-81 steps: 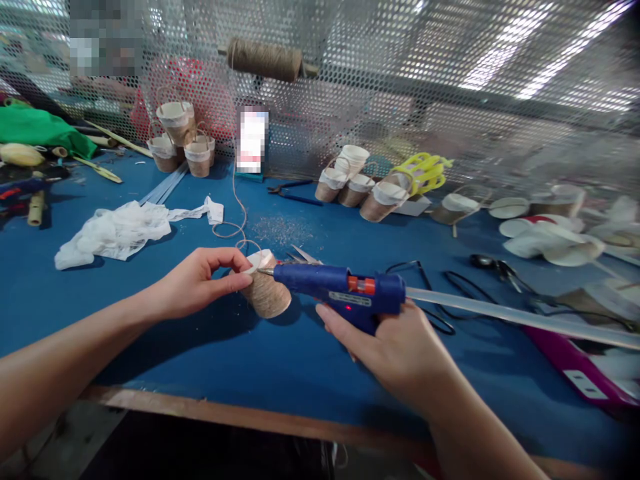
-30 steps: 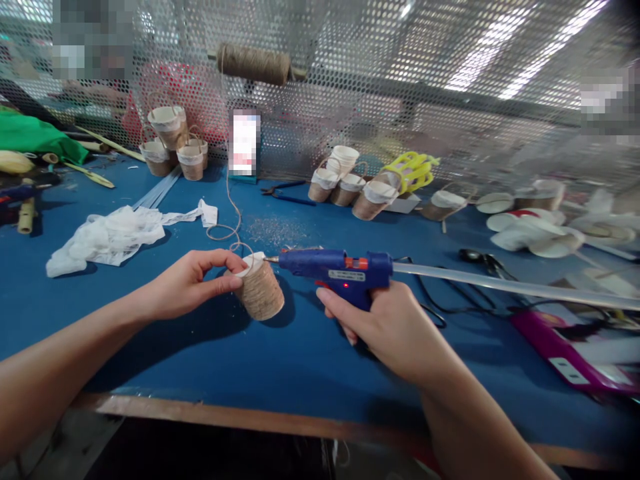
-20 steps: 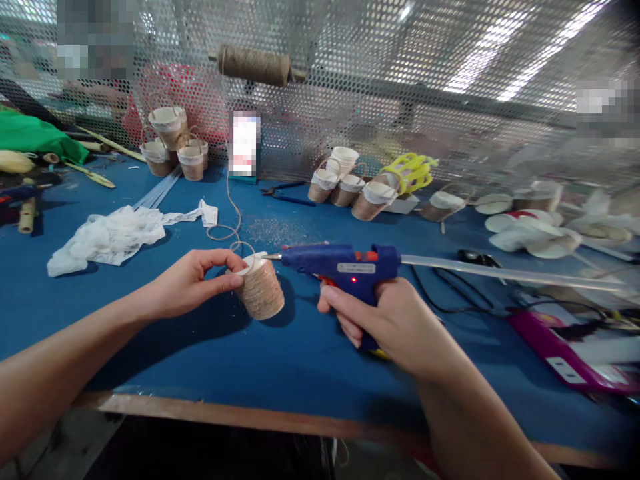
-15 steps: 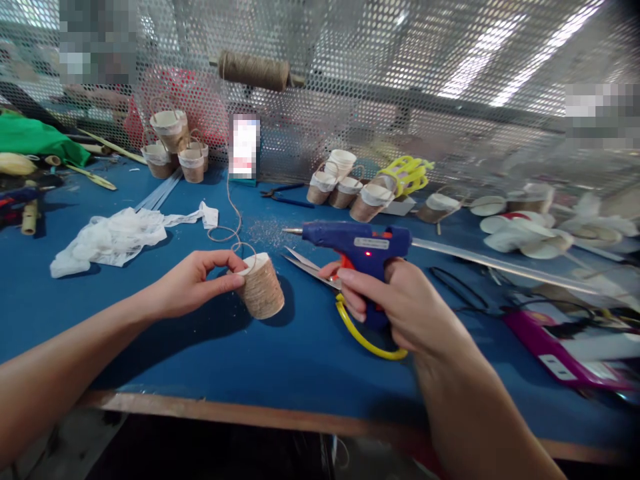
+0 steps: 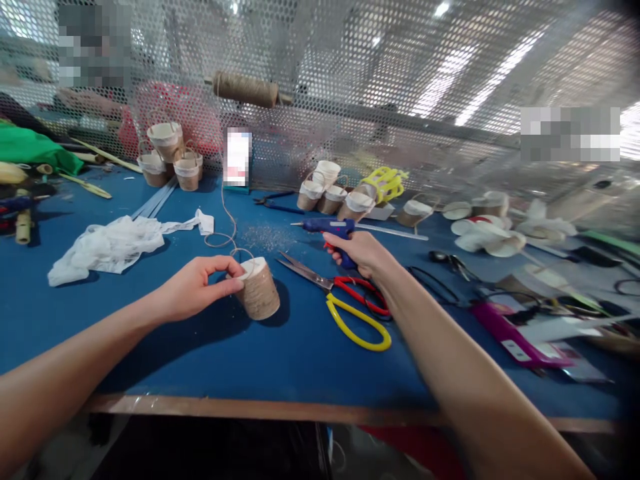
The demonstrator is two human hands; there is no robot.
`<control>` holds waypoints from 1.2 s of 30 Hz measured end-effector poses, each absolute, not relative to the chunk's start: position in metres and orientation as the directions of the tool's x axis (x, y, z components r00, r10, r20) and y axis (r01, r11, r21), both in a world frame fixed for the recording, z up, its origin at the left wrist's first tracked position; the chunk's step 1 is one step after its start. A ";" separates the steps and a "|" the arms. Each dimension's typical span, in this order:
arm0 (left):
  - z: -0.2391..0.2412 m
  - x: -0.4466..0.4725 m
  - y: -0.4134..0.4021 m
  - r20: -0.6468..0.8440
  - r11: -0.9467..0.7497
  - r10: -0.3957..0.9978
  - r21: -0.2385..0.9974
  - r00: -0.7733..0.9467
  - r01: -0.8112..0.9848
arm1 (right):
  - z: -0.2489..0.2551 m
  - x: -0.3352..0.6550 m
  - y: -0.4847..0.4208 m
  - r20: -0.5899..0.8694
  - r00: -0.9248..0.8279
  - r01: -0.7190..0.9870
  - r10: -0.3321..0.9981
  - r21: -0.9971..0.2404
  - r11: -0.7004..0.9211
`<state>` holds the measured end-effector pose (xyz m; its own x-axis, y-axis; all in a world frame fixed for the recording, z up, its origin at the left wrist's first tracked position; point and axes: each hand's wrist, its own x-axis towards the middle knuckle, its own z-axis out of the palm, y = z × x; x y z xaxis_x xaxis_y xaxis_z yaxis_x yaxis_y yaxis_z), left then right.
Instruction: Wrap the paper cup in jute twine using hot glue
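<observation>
My left hand pinches the rim of a small twine-wrapped cup, tipped on the blue table with its base up or sideways; I cannot tell which. A strand of twine runs from the cup up toward the spool. Farther forward, my right hand grips a blue glue gun by its handle, nozzle pointing left, a clear glue stick sticking out of its back. Between the hands lie spread scissors with one red and one yellow handle loop.
White gauzy fabric is heaped at left. Finished-looking small pots stand behind it, more pots behind the glue gun. A twine spool hangs on the mesh. A phone stands upright; a purple box lies at right.
My right hand has carried the glue gun forward, away from me, uncovering the scissors' handles. My left hand keeps its hold on the cup. The view has shifted slightly.
</observation>
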<state>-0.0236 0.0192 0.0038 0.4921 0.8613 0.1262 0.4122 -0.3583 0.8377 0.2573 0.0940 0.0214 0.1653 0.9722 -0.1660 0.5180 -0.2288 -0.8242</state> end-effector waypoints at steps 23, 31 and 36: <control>0.005 -0.021 0.013 0.178 -0.411 0.828 0.838 0.532 0.359 | 0.041 0.168 0.056 -0.055 -0.551 0.504 0.833 -0.817 0.280; 0.007 -0.020 0.014 0.161 -0.370 0.828 0.876 0.537 0.310 | 0.038 0.166 0.046 0.016 -0.420 0.178 0.907 -0.979 0.099; 0.008 -0.021 0.014 0.107 -0.266 0.853 0.931 0.510 0.250 | 0.044 0.181 0.024 0.145 -0.292 0.238 0.945 -0.946 0.218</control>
<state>-0.0206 0.0144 0.0076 0.5101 0.8535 0.1068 0.2496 -0.2657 0.9312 0.1807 0.0242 0.0445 -0.2921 0.9454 0.1446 0.2384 0.2184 -0.9463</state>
